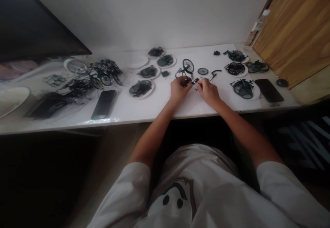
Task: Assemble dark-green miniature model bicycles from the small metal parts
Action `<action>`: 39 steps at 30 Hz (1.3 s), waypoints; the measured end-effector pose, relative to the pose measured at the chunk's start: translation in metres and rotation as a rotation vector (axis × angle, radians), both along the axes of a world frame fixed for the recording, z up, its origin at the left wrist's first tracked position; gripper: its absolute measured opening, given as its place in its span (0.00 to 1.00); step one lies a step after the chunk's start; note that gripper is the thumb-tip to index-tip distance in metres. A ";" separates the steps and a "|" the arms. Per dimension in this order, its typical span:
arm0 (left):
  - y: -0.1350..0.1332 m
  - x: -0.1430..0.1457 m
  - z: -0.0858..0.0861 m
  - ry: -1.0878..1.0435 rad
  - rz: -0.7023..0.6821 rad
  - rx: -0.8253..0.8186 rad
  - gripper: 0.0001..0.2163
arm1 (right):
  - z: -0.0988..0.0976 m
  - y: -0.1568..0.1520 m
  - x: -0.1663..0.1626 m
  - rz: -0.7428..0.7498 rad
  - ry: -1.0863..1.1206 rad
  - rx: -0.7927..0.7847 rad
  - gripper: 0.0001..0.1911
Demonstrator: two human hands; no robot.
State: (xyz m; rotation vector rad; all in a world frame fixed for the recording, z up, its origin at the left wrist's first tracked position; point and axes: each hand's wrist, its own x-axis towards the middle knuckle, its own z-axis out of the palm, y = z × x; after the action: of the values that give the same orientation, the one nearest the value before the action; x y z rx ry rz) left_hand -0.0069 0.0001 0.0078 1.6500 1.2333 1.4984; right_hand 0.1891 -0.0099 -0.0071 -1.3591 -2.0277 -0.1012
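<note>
Fingers curled, my left hand (179,89) grips a small model bicycle (182,72) above the white board; its one spoked wheel (188,66) sticks up beyond the fingertips. My right hand (208,91) is closed in a pinch on a thin silver rod-like piece (193,82), whose kind I cannot make out. The rod's tip reaches the part by my left fingertips, and the two hands nearly touch. Just past them lie a loose spoked wheel (202,71) and a thin black bent part (216,72). My fingers hide much of the bicycle's frame.
Plates of dark bicycle parts stand on the left (141,88) and right (243,89). Farther left is a cluster of model bicycles (105,71) beside a phone (103,103). Another black phone (269,90) lies right, with a bottle (257,29) near the wooden panel (296,25).
</note>
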 end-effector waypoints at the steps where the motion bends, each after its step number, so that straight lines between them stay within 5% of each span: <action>1: 0.000 0.000 0.000 0.006 -0.006 0.003 0.09 | 0.001 -0.001 0.000 -0.011 -0.011 -0.002 0.25; 8: -0.005 0.001 0.004 0.112 0.027 0.032 0.08 | 0.007 -0.005 0.000 -0.104 -0.033 -0.064 0.27; 18: -0.001 -0.003 0.004 0.168 0.062 0.078 0.04 | 0.000 -0.001 0.001 0.051 0.043 -0.096 0.16; 29: -0.006 0.000 0.007 0.243 0.063 0.090 0.08 | 0.001 0.000 0.002 -0.059 -0.016 -0.068 0.28; 39: -0.005 0.000 0.008 0.363 0.118 0.086 0.07 | -0.008 0.004 0.006 0.118 0.207 -0.119 0.20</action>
State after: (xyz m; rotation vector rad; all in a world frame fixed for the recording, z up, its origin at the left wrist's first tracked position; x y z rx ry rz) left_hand -0.0066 -0.0050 0.0154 2.0019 1.4956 1.3748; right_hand 0.1950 -0.0056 -0.0151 -1.2613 -1.9579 0.2086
